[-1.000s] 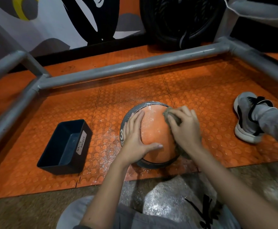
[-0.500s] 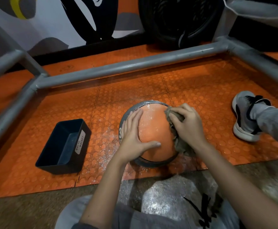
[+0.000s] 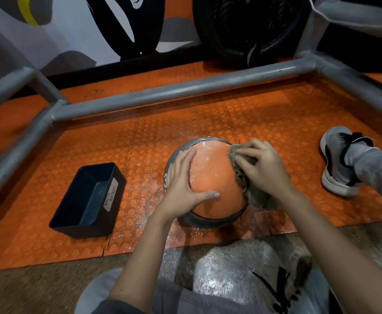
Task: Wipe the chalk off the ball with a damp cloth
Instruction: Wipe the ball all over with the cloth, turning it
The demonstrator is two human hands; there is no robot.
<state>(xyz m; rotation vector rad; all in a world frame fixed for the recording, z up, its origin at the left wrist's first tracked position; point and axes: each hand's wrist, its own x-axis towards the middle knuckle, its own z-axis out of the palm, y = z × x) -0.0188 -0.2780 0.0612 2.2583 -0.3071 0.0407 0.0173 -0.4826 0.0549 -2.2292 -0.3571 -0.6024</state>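
The ball (image 3: 210, 189) sits near the mat's (image 3: 185, 132) front edge; your left hand (image 3: 183, 184) lies flat on it, fingers straight, while your right hand (image 3: 265, 171) grips the cloth (image 3: 242, 175) against its right side.

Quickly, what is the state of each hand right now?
Left hand: open, fingers flat on the ball.
Right hand: closed, gripping the cloth.

A white label (image 3: 110, 194) with handwritten capitals reading "WASTE BASKET" sits on the right-hand wall of a dark bin (image 3: 83, 225) near the orange mat's (image 3: 185, 123) front edge. A pale "3", partly hidden, marks the ball's (image 3: 210, 177) grey band beside the left hand (image 3: 183, 184).
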